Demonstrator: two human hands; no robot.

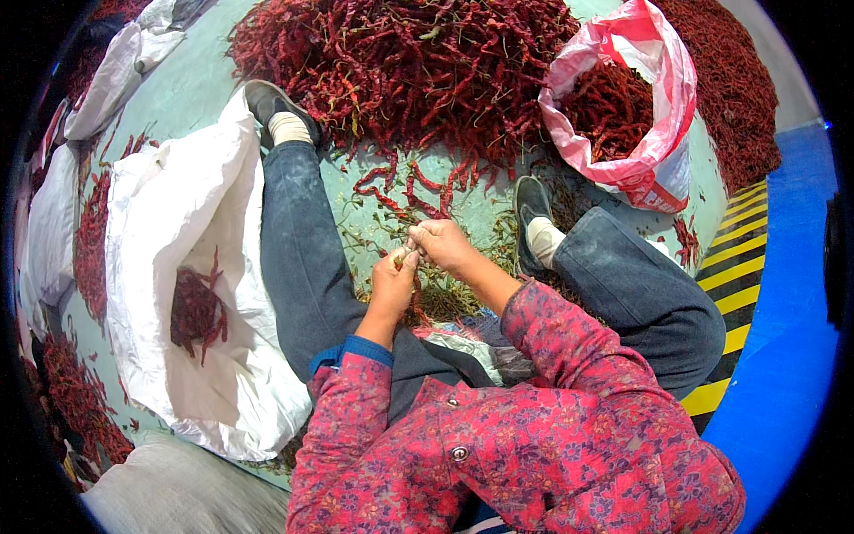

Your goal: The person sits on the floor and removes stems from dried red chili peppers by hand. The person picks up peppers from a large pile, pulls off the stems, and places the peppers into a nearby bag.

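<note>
My left hand [392, 284] and my right hand [442, 248] meet between my legs, fingertips touching. A dried red chili pepper [417, 299] shows below my left hand, which is curled shut on it. A small greenish stem end [399, 261] pokes out by the left thumb. The right fingers are pinched together; whatever lies between them is hidden. Just beyond the hands, several wrinkled red chili peppers [427, 200] are strewn on the pale green floor [340, 187]. Loose stems [500, 237] litter the floor around and below my hands.
A large heap of dried chilies [413, 73] rises ahead. At right stands an open pink-and-white woven sack [674, 73] with chilies inside. Beside my left leg lies an open white sack [167, 180] holding some chilies [197, 310]. Yellow-black striping [737, 267] borders a blue floor [787, 300].
</note>
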